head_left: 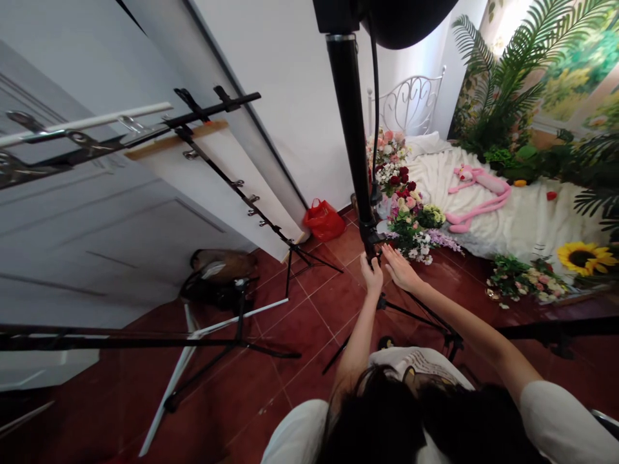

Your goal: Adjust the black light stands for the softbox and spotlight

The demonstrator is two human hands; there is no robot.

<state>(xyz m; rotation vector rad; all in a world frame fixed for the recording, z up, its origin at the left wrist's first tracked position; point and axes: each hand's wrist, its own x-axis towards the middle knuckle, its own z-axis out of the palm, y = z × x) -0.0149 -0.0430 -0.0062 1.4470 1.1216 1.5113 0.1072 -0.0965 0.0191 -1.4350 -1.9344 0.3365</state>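
Observation:
A black light stand rises in front of me, leaning slightly, with a dark lamp head at its top, cut off by the frame edge. My left hand is closed around the lower part of its pole, just below a black clamp collar. On the pole's other side is my right hand, its fingers stretched out and fairly flat, the fingertips at or very near the pole by the collar. Whether they press on a knob there is hard to make out. A cable runs down along the pole.
Left stands a backdrop frame with clips and a white sheet. Tripod legs spread over the red tiles. A red bag sits by the wall. Right are flowers and a white-covered bed with a pink plush toy.

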